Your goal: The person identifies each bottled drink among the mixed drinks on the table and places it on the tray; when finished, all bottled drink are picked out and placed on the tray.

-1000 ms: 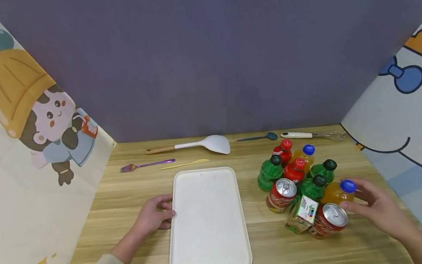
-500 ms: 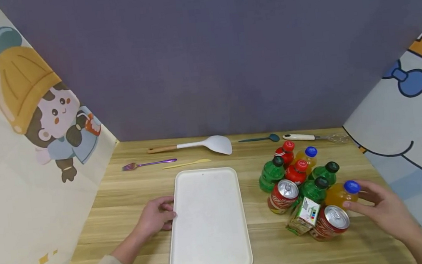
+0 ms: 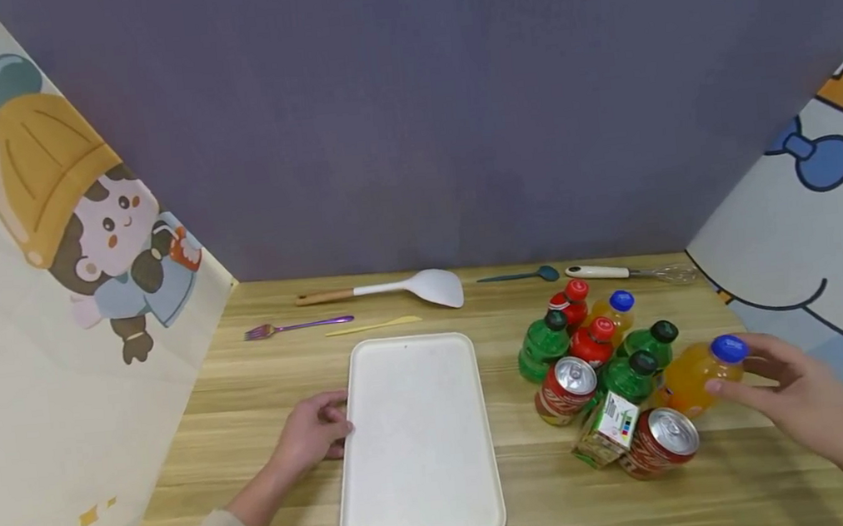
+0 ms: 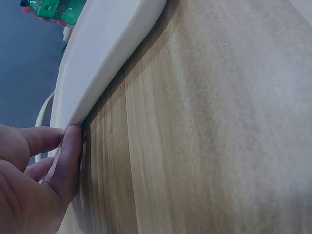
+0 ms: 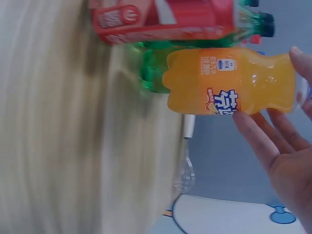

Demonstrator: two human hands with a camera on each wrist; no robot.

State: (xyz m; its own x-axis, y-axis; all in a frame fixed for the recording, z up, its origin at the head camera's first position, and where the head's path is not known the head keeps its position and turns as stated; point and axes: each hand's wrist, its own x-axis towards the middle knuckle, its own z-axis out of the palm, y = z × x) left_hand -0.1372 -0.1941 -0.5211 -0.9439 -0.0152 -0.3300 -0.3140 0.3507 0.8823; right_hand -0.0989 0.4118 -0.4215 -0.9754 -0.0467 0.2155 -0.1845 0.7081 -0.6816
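My right hand [image 3: 802, 397] grips an orange soda bottle [image 3: 695, 381] with a blue cap, thumb on one side and fingers on the other. In the right wrist view the orange soda bottle [image 5: 209, 83] shows its labelled side, and its base is raised above the tabletop. A red can [image 3: 659, 443], a drink carton [image 3: 608, 430] and green bottles [image 3: 630, 377] stand close beside it. My left hand [image 3: 312, 431] pinches the left rim of a white rectangular tray [image 3: 418, 447]. In the left wrist view, thumb and fingertips meet at the tray's edge [image 4: 105, 73].
A second can [image 3: 564, 392], red-capped bottles [image 3: 592, 340] and another orange bottle [image 3: 614, 313] complete the cluster. Along the back lie a spatula [image 3: 431, 287], a spoon [image 3: 543, 273], a whisk [image 3: 618, 272], a fork [image 3: 269, 330] and a yellow knife [image 3: 382, 325]. Walls enclose the table.
My right hand has lifted the orange soda bottle and drawn it up and to the right, away from the can. The left hand has stayed at the tray's rim.
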